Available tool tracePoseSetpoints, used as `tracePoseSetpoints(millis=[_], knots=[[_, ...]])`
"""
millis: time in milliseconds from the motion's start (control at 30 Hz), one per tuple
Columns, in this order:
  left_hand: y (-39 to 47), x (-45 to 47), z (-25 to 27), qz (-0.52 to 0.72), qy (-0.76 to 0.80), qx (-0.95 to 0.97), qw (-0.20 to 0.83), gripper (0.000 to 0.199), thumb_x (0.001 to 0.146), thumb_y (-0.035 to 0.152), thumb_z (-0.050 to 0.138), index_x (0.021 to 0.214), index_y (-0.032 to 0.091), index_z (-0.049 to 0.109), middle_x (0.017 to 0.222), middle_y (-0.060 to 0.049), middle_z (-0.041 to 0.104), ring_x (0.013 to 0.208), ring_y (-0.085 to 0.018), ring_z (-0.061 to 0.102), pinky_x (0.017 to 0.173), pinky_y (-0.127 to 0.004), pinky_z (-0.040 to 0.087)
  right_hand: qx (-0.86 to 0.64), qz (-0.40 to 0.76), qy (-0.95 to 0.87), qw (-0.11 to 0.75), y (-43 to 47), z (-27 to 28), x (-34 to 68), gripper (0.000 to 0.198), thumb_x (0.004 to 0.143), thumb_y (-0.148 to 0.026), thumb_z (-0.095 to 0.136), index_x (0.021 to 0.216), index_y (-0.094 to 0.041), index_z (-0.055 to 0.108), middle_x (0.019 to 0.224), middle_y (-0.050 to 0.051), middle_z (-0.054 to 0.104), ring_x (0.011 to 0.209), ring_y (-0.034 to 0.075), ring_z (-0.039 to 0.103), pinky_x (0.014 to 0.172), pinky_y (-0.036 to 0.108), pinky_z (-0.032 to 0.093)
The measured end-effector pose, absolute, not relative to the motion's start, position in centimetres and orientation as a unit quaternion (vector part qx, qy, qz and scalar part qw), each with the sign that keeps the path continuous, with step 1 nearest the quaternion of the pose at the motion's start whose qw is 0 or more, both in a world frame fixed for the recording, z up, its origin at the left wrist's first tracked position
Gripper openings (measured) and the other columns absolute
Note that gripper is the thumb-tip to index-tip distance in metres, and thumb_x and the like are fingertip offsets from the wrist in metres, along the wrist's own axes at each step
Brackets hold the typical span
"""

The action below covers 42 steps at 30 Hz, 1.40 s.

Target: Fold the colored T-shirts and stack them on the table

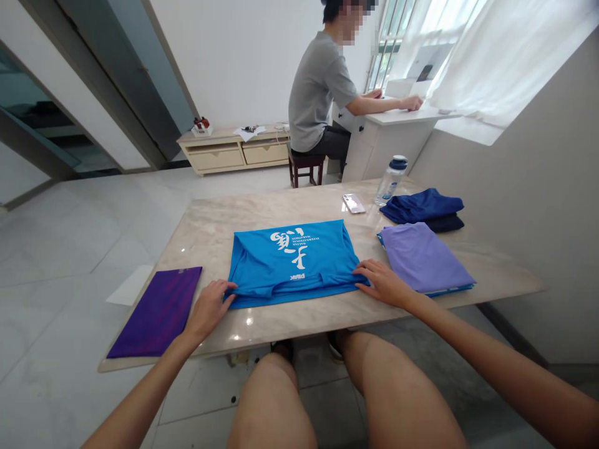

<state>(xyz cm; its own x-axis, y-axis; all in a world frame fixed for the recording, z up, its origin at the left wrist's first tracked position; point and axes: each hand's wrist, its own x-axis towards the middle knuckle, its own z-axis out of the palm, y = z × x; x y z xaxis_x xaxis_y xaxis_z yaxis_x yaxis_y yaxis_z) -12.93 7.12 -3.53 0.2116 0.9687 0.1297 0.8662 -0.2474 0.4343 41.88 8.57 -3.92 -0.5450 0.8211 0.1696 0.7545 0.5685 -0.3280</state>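
A bright blue T-shirt (262,262) with white lettering lies folded into a wide rectangle on the marble-patterned table (299,321). At its near left corner, my left hand (211,307) pinches the fabric between thumb and fingers. My right hand (384,284) grips the near right corner in the same way. Loose folds run along the edge nearest me, between both hands. To the left lies a folded purple garment (156,312). Right of my right hand sits a stack with a folded lavender garment (423,255) on top and blue cloth beneath.
Dark blue folded clothes (423,207), a clear water bottle (390,181) and a phone (354,203) stand or lie toward the table's far right. Beyond, a person in a grey shirt (318,87) sits at a white desk (388,134). A low cabinet (219,159) lines the wall.
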Motion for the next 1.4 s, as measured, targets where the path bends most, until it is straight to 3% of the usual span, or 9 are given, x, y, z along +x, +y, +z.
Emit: tracePoseSetpoints(millis=[100,233,333,567,800,967,1067,1267,1400], knots=[[7.1,-12.0,-2.8,0.130,0.578,0.795,0.128,0.025,0.099,0.034,0.057,0.113,0.028,0.077,0.119,-0.010,0.080,0.117,-0.035,0.071,0.104,-0.049,0.053,-0.433,0.099,-0.885,0.139,8.9,-4.1,39.3,0.033,0.105,-0.035,0.068,0.135,-0.024,0.075,0.129,0.016,0.073,0.120,0.035,0.067,0.109,0.052,0.053],[7.4,-11.1,-0.2,0.062,0.608,0.784,0.107,0.025,0.097,0.025,0.056,0.099,0.028,0.081,0.113,-0.012,0.082,0.114,-0.037,0.073,0.103,-0.049,0.053,-0.420,0.100,-0.897,0.091,9.4,-3.2,36.4,0.021,0.106,-0.025,0.062,0.108,-0.020,0.083,0.107,0.014,0.078,0.108,0.031,0.070,0.103,0.047,0.053],[7.5,-10.2,2.6,0.050,0.635,0.762,0.113,0.025,0.091,0.017,0.059,0.092,0.027,0.082,0.109,-0.013,0.083,0.113,-0.037,0.075,0.102,-0.047,0.055,-0.474,0.158,-0.862,0.085,9.6,-1.1,35.9,0.013,0.098,-0.021,0.072,0.098,-0.021,0.085,0.104,0.012,0.081,0.108,0.029,0.072,0.103,0.039,0.052],[7.7,2.0,7.1,0.061,0.590,0.794,0.133,0.031,0.098,0.012,0.054,0.106,0.022,0.082,0.121,-0.014,0.082,0.118,-0.034,0.075,0.098,-0.040,0.055,-0.688,0.157,-0.693,0.151,13.3,5.1,37.7,0.027,0.096,-0.012,0.062,0.110,-0.012,0.085,0.120,0.019,0.083,0.112,0.030,0.078,0.098,0.031,0.054],[6.5,17.7,3.9,0.049,0.543,0.818,0.184,0.021,0.099,0.024,0.070,0.117,0.017,0.079,0.127,-0.020,0.077,0.122,-0.035,0.072,0.100,-0.039,0.054,-0.781,0.196,-0.565,0.178,13.8,2.8,37.7,0.027,0.087,-0.010,0.065,0.105,-0.011,0.086,0.108,0.021,0.085,0.106,0.031,0.081,0.090,0.030,0.058],[7.2,23.9,1.5,0.050,0.571,0.790,0.217,0.047,0.099,0.045,0.073,0.134,0.013,0.071,0.140,-0.026,0.069,0.133,-0.040,0.065,0.109,-0.044,0.052,-0.786,0.241,-0.538,0.186,13.2,-0.2,39.6,0.027,0.089,-0.015,0.065,0.106,-0.012,0.085,0.094,0.016,0.084,0.102,0.029,0.081,0.089,0.029,0.058],[8.0,26.6,0.4,0.042,0.605,0.762,0.228,0.060,0.093,0.044,0.081,0.139,0.008,0.067,0.142,-0.031,0.065,0.137,-0.045,0.062,0.111,-0.050,0.051,-0.787,0.262,-0.524,0.195,13.5,-1.2,41.0,0.029,0.090,-0.016,0.064,0.110,-0.014,0.084,0.094,0.015,0.084,0.099,0.028,0.081,0.090,0.030,0.059],[9.5,27.4,-0.5,0.027,0.626,0.729,0.276,0.035,0.097,0.012,0.063,0.129,0.003,0.072,0.134,-0.037,0.070,0.130,-0.043,0.071,0.104,-0.047,0.055,-0.773,0.316,-0.507,0.214,13.8,-3.0,41.5,0.024,0.100,-0.025,0.060,0.099,-0.015,0.082,0.084,0.014,0.082,0.085,0.025,0.081,0.077,0.029,0.062],[7.9,26.8,0.4,0.032,0.604,0.727,0.326,0.019,0.089,0.014,0.072,0.105,0.012,0.081,0.120,-0.028,0.079,0.119,-0.040,0.076,0.095,-0.042,0.056,-0.742,0.334,-0.530,0.237,13.5,-2.8,40.8,0.034,0.107,-0.039,0.057,0.095,-0.015,0.079,0.075,0.014,0.078,0.074,0.025,0.079,0.064,0.029,0.061]])
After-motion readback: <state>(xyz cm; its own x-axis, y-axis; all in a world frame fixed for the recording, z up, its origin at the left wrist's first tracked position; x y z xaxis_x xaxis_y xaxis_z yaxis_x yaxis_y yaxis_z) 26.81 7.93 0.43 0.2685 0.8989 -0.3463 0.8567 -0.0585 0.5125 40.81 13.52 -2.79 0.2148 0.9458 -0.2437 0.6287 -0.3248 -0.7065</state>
